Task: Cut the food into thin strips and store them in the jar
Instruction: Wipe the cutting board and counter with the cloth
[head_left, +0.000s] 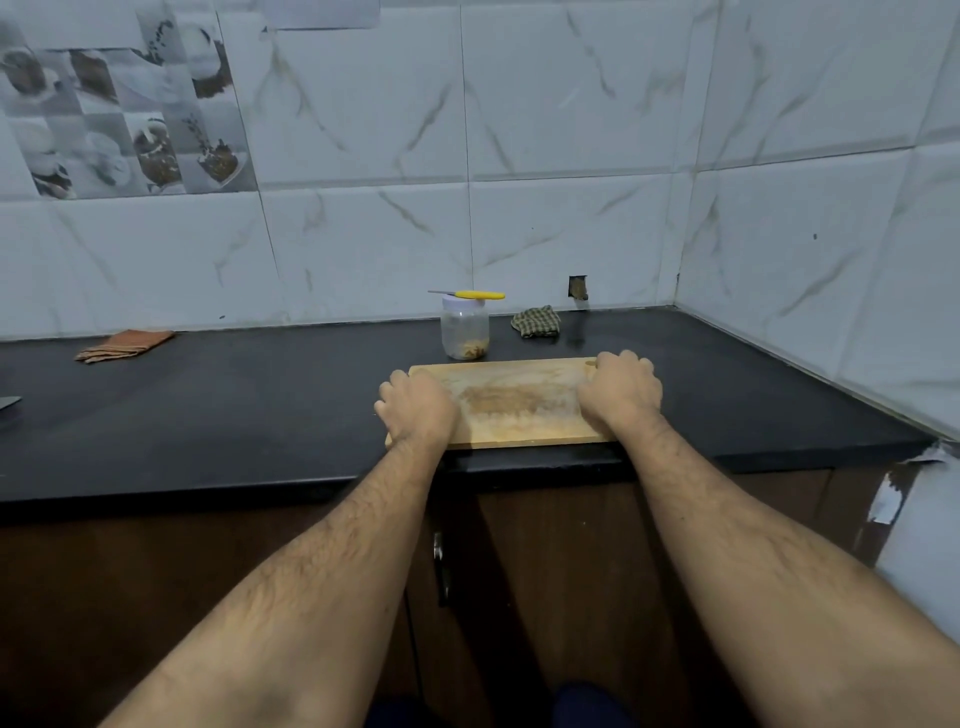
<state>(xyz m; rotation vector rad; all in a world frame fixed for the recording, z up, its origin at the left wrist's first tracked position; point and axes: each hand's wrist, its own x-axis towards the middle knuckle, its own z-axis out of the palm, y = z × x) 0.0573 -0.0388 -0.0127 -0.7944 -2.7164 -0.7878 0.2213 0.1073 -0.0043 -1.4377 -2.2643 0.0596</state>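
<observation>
Late stage of the task, read left to right. At left centre of the frame a folded brown cloth (124, 345) lies on the dark desk (260, 405), apart from the work. At centre the left hand (415, 410) is curled over the left end of the wooden cutting board (511, 402); its grip holds the board. The board carries only a pale residue; no uncut food is seen. Just behind it stands the jar (465, 328), lidded, with cut strips (474, 349) at its bottom and a yellow-handled knife (470, 294) laid across the lid. The right hand (621, 392) grips the board's right end. A checked cloth (536, 322) lies beyond. Cutting and storing are judged complete; clearing appears to remain.
</observation>
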